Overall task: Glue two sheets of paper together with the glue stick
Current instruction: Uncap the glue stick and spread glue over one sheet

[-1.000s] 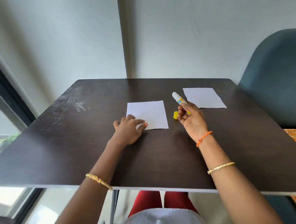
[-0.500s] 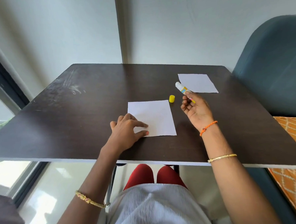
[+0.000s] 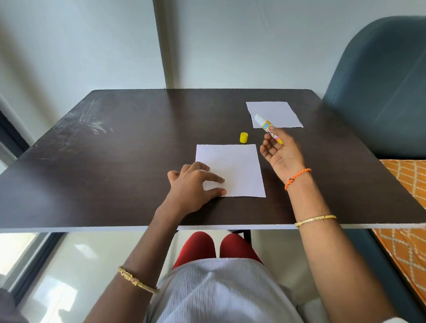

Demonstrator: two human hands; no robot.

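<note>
A white sheet of paper (image 3: 237,167) lies near the middle of the dark table (image 3: 108,166). My left hand (image 3: 193,184) rests flat on the sheet's lower left corner, fingers spread. My right hand (image 3: 282,155) hovers just right of that sheet and holds an uncapped glue stick (image 3: 267,127), white tip pointing up and away. The stick's yellow cap (image 3: 243,137) stands on the table just beyond the near sheet. A second white sheet (image 3: 278,111) lies farther back on the right.
A blue-green padded chair (image 3: 388,90) stands against the table's right side, with an orange patterned cushion (image 3: 417,224) below it. Pale walls close the far side. A window frame runs down the left. The table's front edge is just above my lap.
The view has shifted, so the table sits differently in frame. My right hand with the glue stick stays raised right of the near sheet, fingers slightly looser. My left hand still presses the sheet.
</note>
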